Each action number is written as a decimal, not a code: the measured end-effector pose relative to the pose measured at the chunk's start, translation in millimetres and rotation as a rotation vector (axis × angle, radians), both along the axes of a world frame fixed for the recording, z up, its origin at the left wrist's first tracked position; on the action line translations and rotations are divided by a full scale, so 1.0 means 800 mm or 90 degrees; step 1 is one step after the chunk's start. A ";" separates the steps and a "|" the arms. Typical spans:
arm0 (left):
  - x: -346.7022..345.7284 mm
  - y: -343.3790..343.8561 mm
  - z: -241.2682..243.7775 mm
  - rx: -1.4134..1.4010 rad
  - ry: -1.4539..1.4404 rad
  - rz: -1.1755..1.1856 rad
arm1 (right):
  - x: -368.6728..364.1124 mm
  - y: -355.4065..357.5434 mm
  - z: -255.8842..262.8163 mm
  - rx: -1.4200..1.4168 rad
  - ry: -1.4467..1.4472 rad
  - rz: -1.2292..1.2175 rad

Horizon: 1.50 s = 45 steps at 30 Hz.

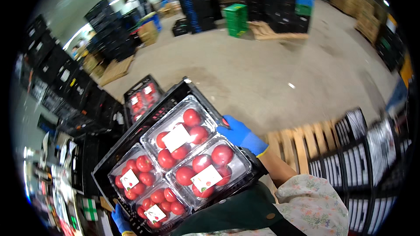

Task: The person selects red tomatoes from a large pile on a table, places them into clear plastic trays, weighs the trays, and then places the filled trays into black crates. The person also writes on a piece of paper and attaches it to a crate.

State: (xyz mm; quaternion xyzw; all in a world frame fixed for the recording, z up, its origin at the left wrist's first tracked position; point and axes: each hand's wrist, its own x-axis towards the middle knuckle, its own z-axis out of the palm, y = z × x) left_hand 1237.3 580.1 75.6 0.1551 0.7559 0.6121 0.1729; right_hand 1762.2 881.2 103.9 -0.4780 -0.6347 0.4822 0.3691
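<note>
My left hand [120, 219] and my right hand [242, 135], both in blue gloves with yellow cuffs, hold a black plastic crate [115, 152] by its opposite ends, close to my body. Several clear plastic clamshell packs of red tomatoes lie in it, each with a white printed label. The larger packs [200, 178] are towards the right, the smaller ones [134, 173] at the lower left. My right fingers reach over the crate's rim; only part of my left hand shows at the lower edge. Just beyond the crate stands another black crate [152, 80] with more packed tomatoes.
Tall stacks of black crates [75, 85] rise on the left and at the back [275, 3]. A green crate stack [236, 19] stands on the floor beside a wooden pallet [259, 31]. At the lower right are a wooden pallet [302, 144] and stacked black crates [357, 157].
</note>
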 end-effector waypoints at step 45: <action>-0.187 1.279 0.011 -0.333 0.143 0.323 | -0.395 1.516 0.014 -0.109 0.126 0.298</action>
